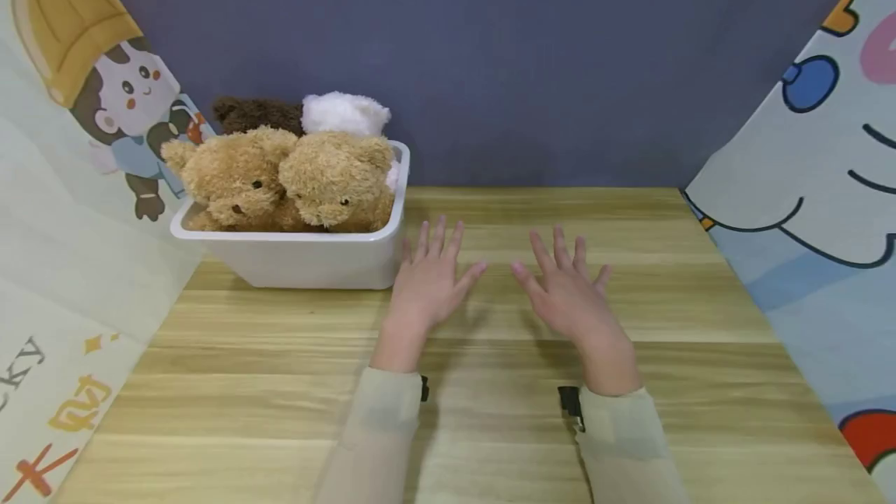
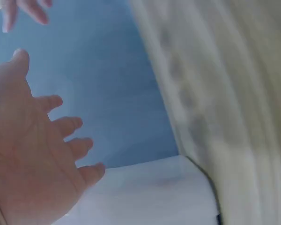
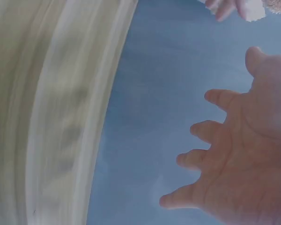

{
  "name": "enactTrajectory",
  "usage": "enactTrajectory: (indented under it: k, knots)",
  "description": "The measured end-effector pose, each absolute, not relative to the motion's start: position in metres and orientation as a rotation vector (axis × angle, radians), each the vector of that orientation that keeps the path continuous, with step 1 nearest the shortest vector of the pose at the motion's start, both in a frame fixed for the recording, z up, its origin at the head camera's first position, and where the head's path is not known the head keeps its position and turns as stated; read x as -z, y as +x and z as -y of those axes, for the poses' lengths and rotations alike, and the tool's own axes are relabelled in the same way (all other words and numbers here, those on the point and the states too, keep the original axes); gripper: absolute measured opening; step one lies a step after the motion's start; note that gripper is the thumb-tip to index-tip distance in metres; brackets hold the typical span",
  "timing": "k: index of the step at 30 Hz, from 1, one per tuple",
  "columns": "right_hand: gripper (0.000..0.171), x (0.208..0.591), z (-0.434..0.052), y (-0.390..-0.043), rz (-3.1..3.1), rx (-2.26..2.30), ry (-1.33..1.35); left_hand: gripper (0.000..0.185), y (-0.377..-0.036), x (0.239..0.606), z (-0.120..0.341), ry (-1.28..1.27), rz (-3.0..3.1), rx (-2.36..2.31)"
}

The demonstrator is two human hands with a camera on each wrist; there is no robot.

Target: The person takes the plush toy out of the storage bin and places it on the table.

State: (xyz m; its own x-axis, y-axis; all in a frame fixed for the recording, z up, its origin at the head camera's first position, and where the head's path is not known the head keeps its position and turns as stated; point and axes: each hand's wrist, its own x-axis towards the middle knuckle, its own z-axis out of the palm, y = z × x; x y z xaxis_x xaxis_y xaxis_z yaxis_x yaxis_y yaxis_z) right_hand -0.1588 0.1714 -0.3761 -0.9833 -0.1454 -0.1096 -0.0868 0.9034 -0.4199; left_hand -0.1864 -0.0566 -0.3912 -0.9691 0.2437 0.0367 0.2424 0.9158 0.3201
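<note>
While four plush bears sit packed in the white bin [image 1: 294,259] at table's left rear — two tan teddy bears [image 1: 280,177] in front, brown plush [image 1: 255,113] and white plush [image 1: 346,113] behind — nothing out yet, judging by the wooden table [image 1: 490,411]. All handling apparently left to do. Left hand [image 1: 428,280] spread, fingers straight, holding nothing, just beside bin's right corner. Right hand [image 1: 565,290] spread likewise, holding nothing, near left hand.
</note>
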Motion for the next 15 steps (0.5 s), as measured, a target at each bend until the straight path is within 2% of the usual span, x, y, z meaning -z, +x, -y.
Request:
enactTrajectory:
  k: [3,7,10,13,15]
  knots:
    - [0.083,0.373,-0.164,-0.163,-2.907,0.665,-0.214,0.083,-0.177,0.378,0.062,0.472,-3.036,-0.616]
    - [0.083,0.364,-0.153,-0.179,-2.848,0.784,-0.286,0.075,-0.162,0.342,0.083,0.673,-2.897,-0.945]
    - [0.086,0.353,-0.141,-0.192,-2.777,0.914,-0.355,0.08,-0.151,0.309,0.11,0.845,-2.78,-1.194]
    - [0.09,0.338,-0.123,-0.201,-2.711,1.004,-0.424,0.094,-0.144,0.278,0.143,1.035,-2.799,-1.384]
    - [0.093,0.33,-0.108,-0.206,-2.665,1.044,-0.453,0.088,-0.141,0.259,0.167,1.132,-2.903,-1.5]
